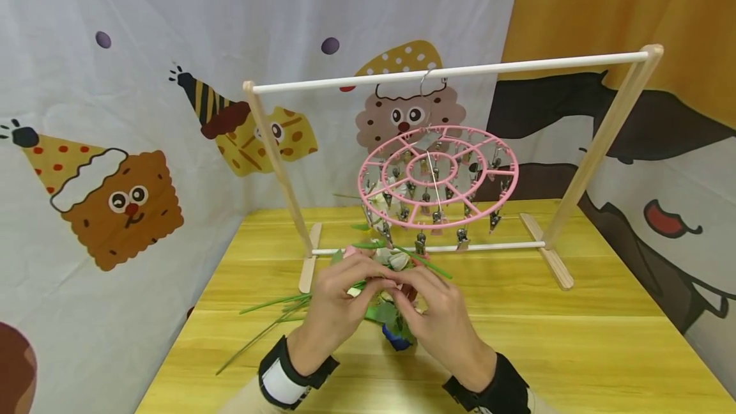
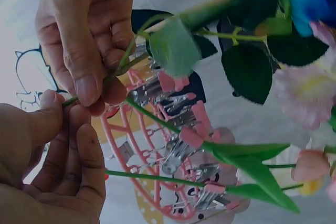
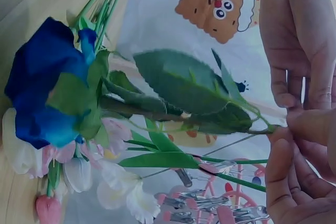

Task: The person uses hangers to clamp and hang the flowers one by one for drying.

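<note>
An artificial blue rose hangs head down below both hands, its stem pointing up. My left hand pinches the stem near its end between thumb and finger. Right beside it, my right hand pinches the same stem, a little nearer the leaves. In the head view the hands hide most of the stem. Just beyond them, pink tulips hang upside down, their green stems in the clips of a round pink hanger.
The hanger hooks over the white rod of a wooden stand. Several loose flower stems lie on the table left of my hands. White flowers show behind the hanger's left side. A printed cloth covers the wall behind.
</note>
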Action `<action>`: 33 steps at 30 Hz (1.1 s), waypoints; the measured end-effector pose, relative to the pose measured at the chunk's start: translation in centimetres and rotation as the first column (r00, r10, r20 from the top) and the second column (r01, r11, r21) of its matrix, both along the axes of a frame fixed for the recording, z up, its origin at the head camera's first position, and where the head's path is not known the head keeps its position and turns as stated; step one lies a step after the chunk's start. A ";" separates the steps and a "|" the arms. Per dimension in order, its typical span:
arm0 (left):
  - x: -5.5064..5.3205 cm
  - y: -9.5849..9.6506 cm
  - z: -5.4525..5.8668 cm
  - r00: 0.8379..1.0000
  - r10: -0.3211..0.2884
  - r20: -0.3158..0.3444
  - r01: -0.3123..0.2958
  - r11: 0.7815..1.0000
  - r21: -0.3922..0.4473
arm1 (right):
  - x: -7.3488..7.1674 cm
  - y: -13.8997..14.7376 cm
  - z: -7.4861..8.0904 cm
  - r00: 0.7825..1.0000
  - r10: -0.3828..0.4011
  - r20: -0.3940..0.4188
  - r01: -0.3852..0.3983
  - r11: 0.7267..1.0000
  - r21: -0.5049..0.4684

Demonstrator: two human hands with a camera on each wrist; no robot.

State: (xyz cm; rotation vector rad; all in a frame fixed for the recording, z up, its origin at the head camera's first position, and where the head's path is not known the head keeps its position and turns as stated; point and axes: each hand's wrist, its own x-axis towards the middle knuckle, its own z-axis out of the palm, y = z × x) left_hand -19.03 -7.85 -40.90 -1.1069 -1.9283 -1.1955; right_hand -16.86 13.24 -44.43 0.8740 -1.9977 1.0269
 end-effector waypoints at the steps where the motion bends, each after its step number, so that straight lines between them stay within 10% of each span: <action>1: 0.0 0.2 -0.1 1.000 -0.007 0.009 0.007 1.000 0.001 | 0.0 0.0 0.0 1.000 -0.001 -0.002 0.001 1.000 -0.004; 14: -1.9 1.7 -1.7 0.977 0.089 0.192 -0.068 0.991 -0.113 | 0.2 1.4 0.3 0.999 -0.043 0.009 0.044 0.998 -0.042; 20: -3.0 3.3 -2.0 0.950 0.082 0.303 0.001 0.965 -0.263 | 0.1 2.2 0.3 0.998 -0.053 0.014 0.054 0.994 -0.090; 33: -3.2 4.2 -1.8 0.941 0.141 0.309 -0.062 0.966 -0.251 | -0.3 3.2 0.8 0.998 -0.027 -0.050 0.015 0.975 -0.222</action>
